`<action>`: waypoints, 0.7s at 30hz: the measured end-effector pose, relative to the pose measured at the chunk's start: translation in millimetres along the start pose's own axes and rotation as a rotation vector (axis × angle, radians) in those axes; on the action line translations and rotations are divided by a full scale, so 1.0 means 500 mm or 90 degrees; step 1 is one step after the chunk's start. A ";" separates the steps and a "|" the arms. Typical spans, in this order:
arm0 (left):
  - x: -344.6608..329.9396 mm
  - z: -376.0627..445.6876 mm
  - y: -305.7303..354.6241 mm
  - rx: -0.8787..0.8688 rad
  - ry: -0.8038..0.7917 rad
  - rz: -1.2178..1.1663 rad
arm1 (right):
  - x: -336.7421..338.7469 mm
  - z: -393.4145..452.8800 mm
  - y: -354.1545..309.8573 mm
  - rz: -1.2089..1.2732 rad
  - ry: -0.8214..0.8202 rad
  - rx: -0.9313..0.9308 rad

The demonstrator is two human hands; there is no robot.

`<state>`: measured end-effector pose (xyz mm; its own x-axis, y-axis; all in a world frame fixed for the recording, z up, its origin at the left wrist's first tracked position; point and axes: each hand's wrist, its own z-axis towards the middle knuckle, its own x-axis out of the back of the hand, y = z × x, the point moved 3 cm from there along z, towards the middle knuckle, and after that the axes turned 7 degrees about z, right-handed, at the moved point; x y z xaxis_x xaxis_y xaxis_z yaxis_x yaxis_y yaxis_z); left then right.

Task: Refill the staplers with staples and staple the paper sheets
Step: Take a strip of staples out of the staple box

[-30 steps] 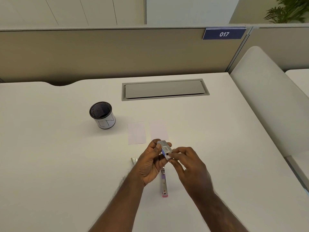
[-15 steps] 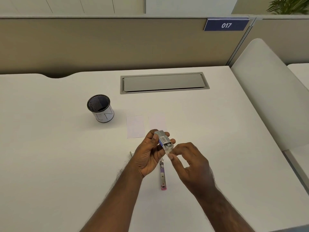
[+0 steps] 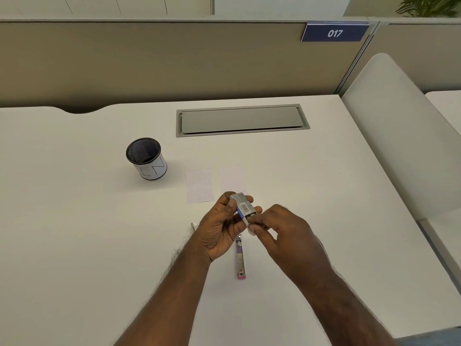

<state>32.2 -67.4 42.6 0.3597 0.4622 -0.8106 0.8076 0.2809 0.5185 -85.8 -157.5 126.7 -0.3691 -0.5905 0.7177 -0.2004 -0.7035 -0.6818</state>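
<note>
White desk point(image 3: 74, 245), head view: left hand point(image 3: 219, 228) grips the staple box point(image 3: 243, 207); right hand point(image 3: 282, 231) now pinches its inner tray point(image 3: 252, 229) further out than a second ago. Stapler point(image 3: 240, 260) lies open below, paper sheets point(image 3: 199, 186) beyond. Staples seem nearly reachable.

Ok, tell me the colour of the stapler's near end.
Pink, on the stapler lying open on the desk; the head view shows it.

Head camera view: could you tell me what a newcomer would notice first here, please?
The two hands meet at the centre of the white desk: the left hand grips a small staple box while the right hand pinches its inner tray. Under them lies an opened stapler with a pink end. Beyond, two paper sheets lie side by side, a mesh pen cup to their left.
</note>
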 end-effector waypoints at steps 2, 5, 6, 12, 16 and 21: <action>-0.003 -0.001 -0.002 0.002 -0.004 0.006 | 0.002 0.001 -0.003 -0.019 -0.023 -0.005; -0.008 -0.003 -0.004 0.005 -0.007 0.028 | 0.008 -0.004 -0.009 -0.043 -0.030 0.002; -0.009 -0.003 -0.003 0.006 -0.010 0.030 | 0.011 -0.006 -0.012 -0.049 -0.026 0.007; -0.015 -0.004 0.005 -0.004 -0.023 0.027 | 0.016 -0.015 -0.019 -0.078 -0.048 -0.014; -0.015 -0.008 0.002 -0.001 -0.018 0.033 | 0.019 -0.011 -0.016 -0.050 -0.045 -0.049; -0.017 -0.007 0.000 0.009 -0.019 0.033 | 0.021 -0.004 -0.019 -0.039 -0.039 -0.078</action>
<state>27.5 -68.4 50.2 0.4145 0.4509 -0.7905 0.7943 0.2448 0.5561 -89.6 -156.2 140.3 -0.2969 -0.5735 0.7635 -0.3316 -0.6878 -0.6457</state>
